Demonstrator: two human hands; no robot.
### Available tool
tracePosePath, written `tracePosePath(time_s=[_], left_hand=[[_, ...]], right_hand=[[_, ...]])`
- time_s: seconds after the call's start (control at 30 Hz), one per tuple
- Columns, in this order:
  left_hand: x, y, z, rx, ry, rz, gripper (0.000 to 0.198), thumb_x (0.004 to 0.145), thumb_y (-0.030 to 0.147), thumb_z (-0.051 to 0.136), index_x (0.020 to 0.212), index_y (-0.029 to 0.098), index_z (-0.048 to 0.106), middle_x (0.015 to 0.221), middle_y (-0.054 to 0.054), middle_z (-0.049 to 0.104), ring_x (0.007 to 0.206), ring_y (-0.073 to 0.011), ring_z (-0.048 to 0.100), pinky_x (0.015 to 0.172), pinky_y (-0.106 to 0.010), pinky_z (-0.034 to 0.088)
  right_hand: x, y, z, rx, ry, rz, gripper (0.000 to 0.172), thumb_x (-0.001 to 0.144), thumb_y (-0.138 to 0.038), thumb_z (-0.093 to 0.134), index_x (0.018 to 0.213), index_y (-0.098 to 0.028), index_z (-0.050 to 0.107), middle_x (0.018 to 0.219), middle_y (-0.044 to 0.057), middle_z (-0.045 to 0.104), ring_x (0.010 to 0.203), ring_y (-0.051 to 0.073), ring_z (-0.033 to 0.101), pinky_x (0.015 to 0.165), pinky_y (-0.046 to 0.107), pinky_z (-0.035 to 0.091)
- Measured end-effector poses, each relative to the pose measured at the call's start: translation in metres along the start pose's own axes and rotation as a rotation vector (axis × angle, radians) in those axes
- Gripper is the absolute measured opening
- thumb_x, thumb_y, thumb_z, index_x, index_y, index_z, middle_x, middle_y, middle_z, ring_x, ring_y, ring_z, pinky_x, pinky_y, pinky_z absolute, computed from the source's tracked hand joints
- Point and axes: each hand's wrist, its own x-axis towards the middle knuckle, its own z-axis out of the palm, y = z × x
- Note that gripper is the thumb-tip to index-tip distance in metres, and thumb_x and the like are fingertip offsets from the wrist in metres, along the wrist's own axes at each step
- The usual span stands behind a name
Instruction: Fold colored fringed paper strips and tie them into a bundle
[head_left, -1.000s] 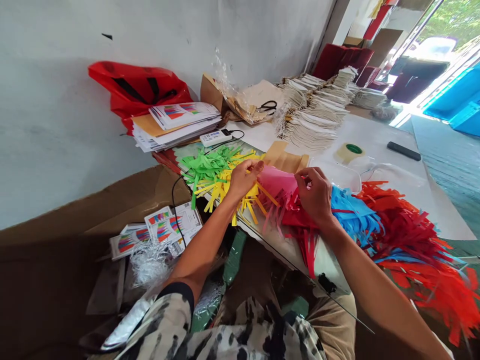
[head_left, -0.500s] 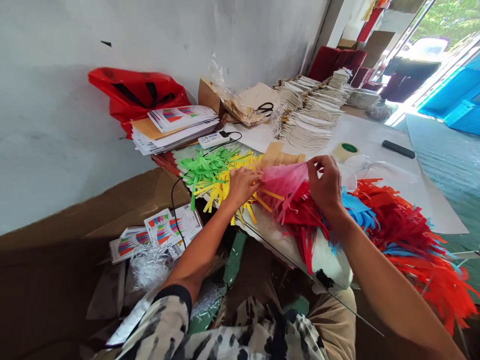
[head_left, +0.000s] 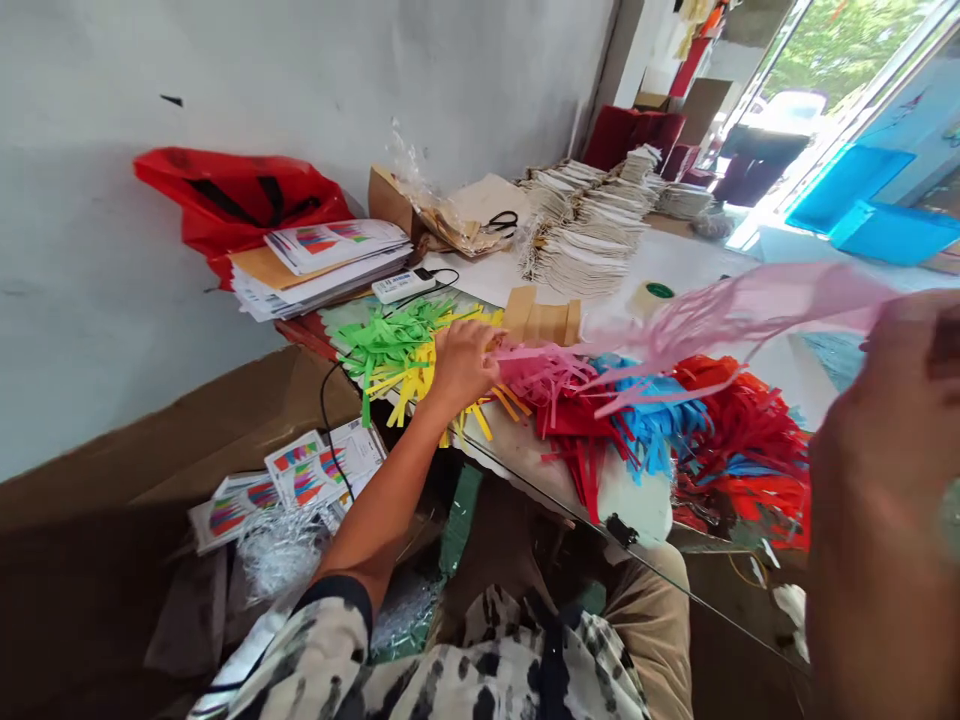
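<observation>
My left hand [head_left: 461,365] rests closed on the table, pinching the near end of a pink fringed paper strip [head_left: 720,310] where yellow fringe [head_left: 442,375] meets the pink fringe pile [head_left: 544,372]. My right hand [head_left: 892,470] is raised close to the camera at the right, blurred, gripping the far end of that pink strip, which stretches in the air between both hands. Green fringe [head_left: 386,340], blue fringe [head_left: 649,415] and red fringe [head_left: 739,440] lie in heaps along the table.
A stack of printed sheets [head_left: 322,262] and a red plastic bag [head_left: 232,200] sit by the wall. Further back are scissors [head_left: 501,220], stacked white tags [head_left: 592,235], a tape roll [head_left: 651,297], folded brown paper [head_left: 544,318]. Printed cards [head_left: 300,475] lie below.
My right hand has swung up and to the right, close to the camera, pulling the pink strip out long off the pile. My left hand stayed pinched at its near end.
</observation>
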Motion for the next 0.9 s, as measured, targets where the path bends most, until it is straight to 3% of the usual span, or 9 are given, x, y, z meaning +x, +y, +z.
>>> tracePosePath(time_s=[0.03,0.1,0.17,0.33,0.5,0.57,0.73,0.8,0.9], left_hand=[[-0.004,0.017,-0.009,-0.142,0.031,0.016,0.035,0.086,0.014,0.061,0.116,0.026,0.076,0.119,-0.007,0.075,0.12,-0.0295,0.062,0.11,-0.051,0.044],[-0.015,0.057,-0.025,-0.436,0.057,0.107,0.023,0.098,0.027,0.056,0.106,0.026,0.077,0.112,-0.005,0.076,0.112,-0.0243,0.066,0.107,-0.044,0.05],[-0.029,0.097,-0.036,-0.662,0.038,0.199,0.025,0.103,0.045,0.059,0.105,0.028,0.077,0.109,-0.005,0.076,0.11,-0.0228,0.068,0.102,-0.042,0.054],[-0.064,0.161,-0.035,-0.758,0.0,0.216,0.032,0.087,0.059,0.08,0.097,0.029,0.077,0.095,-0.003,0.076,0.094,-0.0199,0.07,0.087,-0.037,0.058],[-0.102,0.184,-0.028,-0.746,0.088,0.09,0.019,0.091,0.048,0.08,0.085,0.03,0.075,0.077,0.001,0.073,0.071,-0.0162,0.066,0.068,-0.034,0.056],[-0.113,0.191,-0.027,-0.766,0.024,0.073,0.015,0.09,0.046,0.081,0.09,0.032,0.077,0.083,0.0,0.076,0.073,-0.0167,0.068,0.071,-0.035,0.058],[-0.114,0.203,-0.013,-0.883,-0.147,-0.035,0.036,0.088,0.06,0.078,0.102,0.027,0.079,0.105,-0.007,0.078,0.098,-0.0248,0.072,0.092,-0.041,0.06],[-0.107,0.201,-0.008,-1.048,-0.231,-0.142,0.041,0.088,0.06,0.078,0.11,0.025,0.079,0.108,-0.007,0.078,0.1,-0.0255,0.072,0.092,-0.041,0.061],[-0.095,0.193,-0.006,-1.32,-0.452,-0.325,0.036,0.088,0.052,0.081,0.107,0.021,0.078,0.102,-0.006,0.078,0.093,-0.0218,0.072,0.087,-0.036,0.061]], right_hand=[[-0.01,-0.012,-0.008,-0.018,0.038,-0.032,0.022,0.097,-0.041,0.064,0.089,-0.021,0.07,0.087,0.008,0.065,0.084,0.024,0.063,0.078,0.045,0.045],[-0.032,-0.034,-0.019,-0.021,-0.051,-0.039,0.014,0.094,-0.035,0.066,0.089,-0.023,0.069,0.085,0.005,0.064,0.078,0.021,0.06,0.073,0.041,0.047],[-0.05,-0.048,-0.028,-0.064,-0.172,-0.016,0.011,0.096,-0.034,0.063,0.091,-0.025,0.067,0.088,0.003,0.064,0.081,0.021,0.06,0.076,0.041,0.048],[-0.071,-0.053,-0.051,-0.161,-0.32,-0.01,0.012,0.102,-0.033,0.056,0.093,-0.027,0.062,0.091,0.006,0.067,0.087,0.024,0.061,0.08,0.042,0.048],[-0.073,-0.049,-0.071,-0.193,-0.33,0.018,0.011,0.1,-0.032,0.058,0.09,-0.026,0.06,0.089,0.006,0.067,0.087,0.025,0.061,0.08,0.043,0.048],[-0.074,-0.049,-0.077,-0.204,-0.335,0.043,0.011,0.099,-0.031,0.058,0.09,-0.026,0.06,0.088,0.005,0.065,0.084,0.024,0.059,0.079,0.042,0.048],[-0.087,-0.059,-0.092,-0.16,-0.338,0.024,0.007,0.098,-0.029,0.061,0.091,-0.026,0.061,0.091,0.006,0.068,0.09,0.025,0.064,0.086,0.045,0.051],[-0.091,-0.062,-0.105,-0.118,-0.422,0.0,0.007,0.098,-0.028,0.063,0.09,-0.027,0.063,0.094,0.006,0.071,0.094,0.027,0.066,0.088,0.046,0.051],[-0.09,-0.056,-0.127,0.096,-0.696,0.087,0.008,0.098,-0.034,0.065,0.092,-0.028,0.067,0.1,0.006,0.073,0.099,0.026,0.067,0.09,0.045,0.053]])
